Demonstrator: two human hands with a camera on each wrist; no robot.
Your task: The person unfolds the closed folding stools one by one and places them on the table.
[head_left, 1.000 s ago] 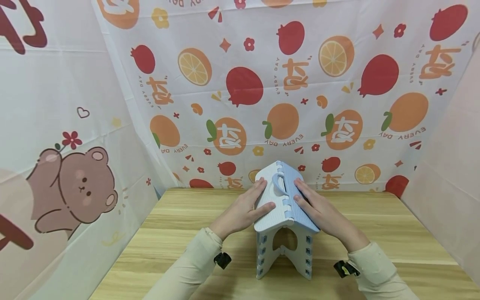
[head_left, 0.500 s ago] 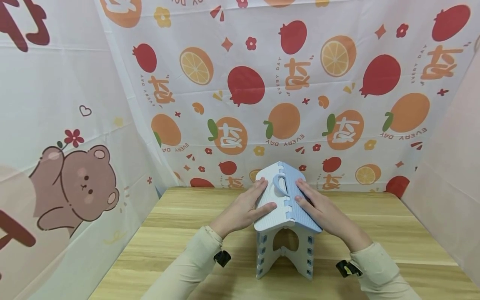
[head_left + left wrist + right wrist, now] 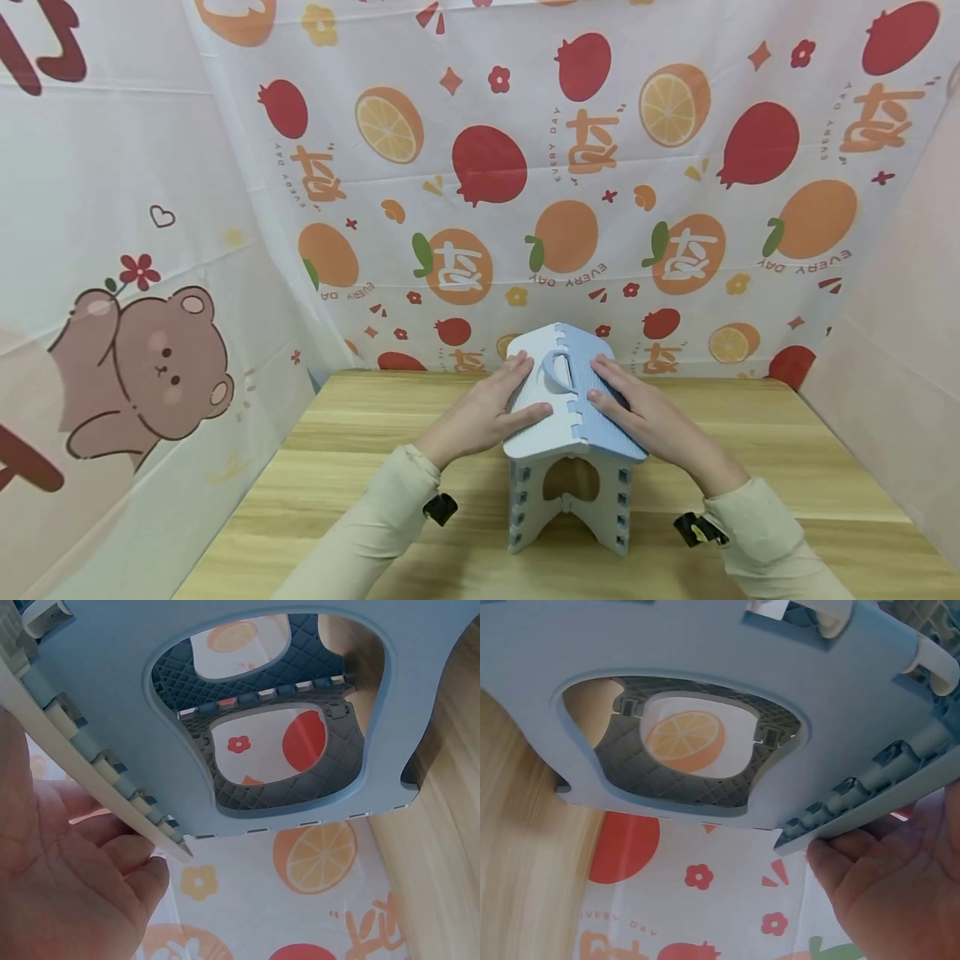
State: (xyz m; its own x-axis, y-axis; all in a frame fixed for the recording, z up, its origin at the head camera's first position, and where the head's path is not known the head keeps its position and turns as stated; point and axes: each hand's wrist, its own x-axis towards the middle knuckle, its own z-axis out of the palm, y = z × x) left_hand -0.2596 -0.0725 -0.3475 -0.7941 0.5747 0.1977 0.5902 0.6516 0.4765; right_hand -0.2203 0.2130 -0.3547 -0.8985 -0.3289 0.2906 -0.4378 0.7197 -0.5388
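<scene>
On the wooden table (image 3: 360,467), near its back edge, a blue-and-white folding stool (image 3: 570,433) stands on its legs, its two seat halves still peaked like a roof. The left hand (image 3: 480,417) lies flat on the white half, fingers straight and pressing, gripping nothing. The right hand (image 3: 645,421) lies the same way on the blue half, fingers extended. A small handle loop (image 3: 557,367) sits between the fingertips. Fruit-printed cloth (image 3: 570,167) hangs behind

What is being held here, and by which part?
The folding stool: the left hand presses its white seat half, the right hand its blue half, fingers flat.
</scene>
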